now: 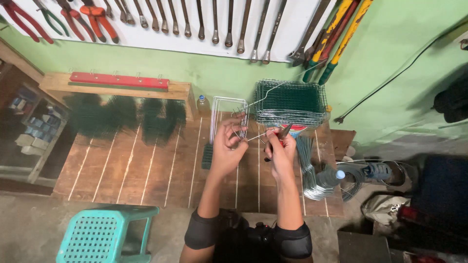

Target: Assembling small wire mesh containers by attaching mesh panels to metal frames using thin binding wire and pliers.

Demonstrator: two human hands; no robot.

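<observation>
Green wall (pixel 399 53) at the back, a white tool board (pixel 287 29) hung with spanners (pixel 214 24) and orange-handled pliers (pixel 97 17). Below it a plank worktable (pixel 126 170) — its left half is bare wood with open room; the right half is crowded to the edge. A teal plastic stool (pixel 105 234) stands at the near-left corner, just off the table's front edge.

Stack of green wire-mesh panels (pixel 291 102) sits at the back right, against the wall. Dark green mesh bundles (pixel 122 117) lie along the back left under a wooden shelf with a red rail (pixel 119 80). A bunch of cut wire lengths (pixel 307 165) runs toward the right front edge, beside a clear bottle with a blue cap (pixel 331 178) and a loose wire coil (pixel 370 170).

Bent white wire frames (pixel 226 117) stand mid-table. Left hand (pixel 225 148) — fingers curled, pinching a thin wire (pixel 253 137) at the frames' lower right end. Right hand (pixel 281 151) is clenched around red-handled pliers (pixel 282 134), the nose pointing up-right, meeting the same wire. Hands are close together, just above the planks.
</observation>
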